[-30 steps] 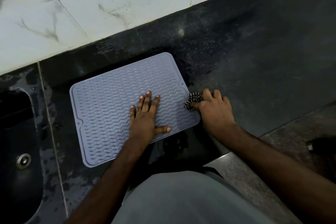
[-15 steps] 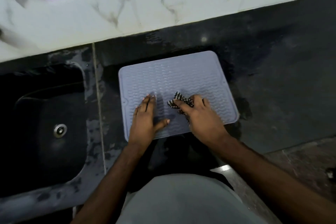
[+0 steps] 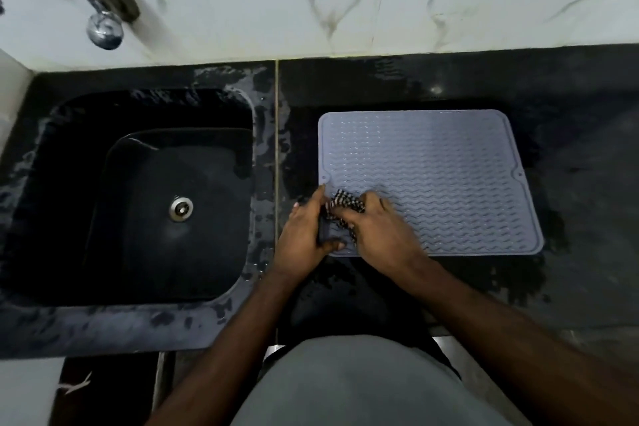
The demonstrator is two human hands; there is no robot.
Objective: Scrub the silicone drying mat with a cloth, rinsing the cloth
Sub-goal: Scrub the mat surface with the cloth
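Mat [image 3: 432, 180]: lying flat on counter [image 3: 570, 135], at 3 o'clock from sink [image 3: 242, 114].
Cloth [image 3: 345, 206]: bunched at mat's 8 o'clock corner, scrubbing.
Right hand [image 3: 377, 232]: fingers curling around cloth.
Left hand [image 3: 304, 235]: pinching mat edge, probably anchoring it.

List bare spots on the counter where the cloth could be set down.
Bare: counter behind and right of the mat, and the strip between mat and sink. Crowded: mat's near left corner, where the left hand and right hand hold the cloth.

Hands hide much of the checked cloth [image 3: 345, 206].
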